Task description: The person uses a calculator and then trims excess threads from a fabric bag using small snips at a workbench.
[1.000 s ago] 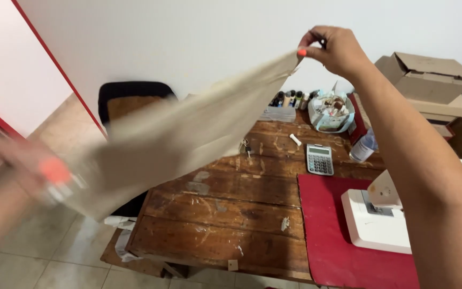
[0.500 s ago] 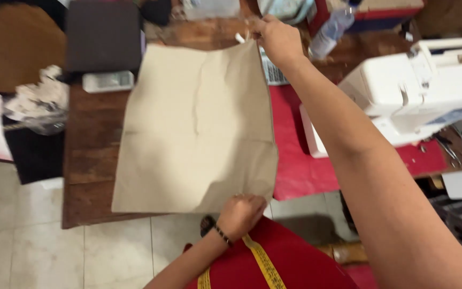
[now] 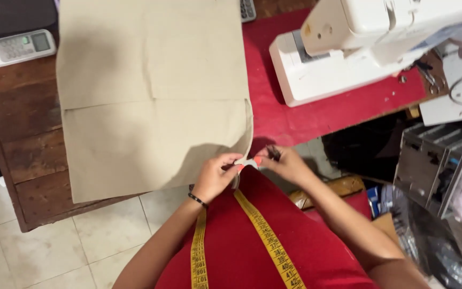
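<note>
Cloth: the beige fabric now lies flat on the wooden table, no longer held up in the air.
Left hand: pinches the near corner.
Right hand: has come down from the far edge, pinching the same corner.
Meaning: spreading seems finished.

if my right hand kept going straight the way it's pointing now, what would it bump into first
The right hand points left toward the left hand. It would most likely meet the left hand's fingertips first, at the corner of the beige fabric they pinch, though depth is hard to judge.
</note>
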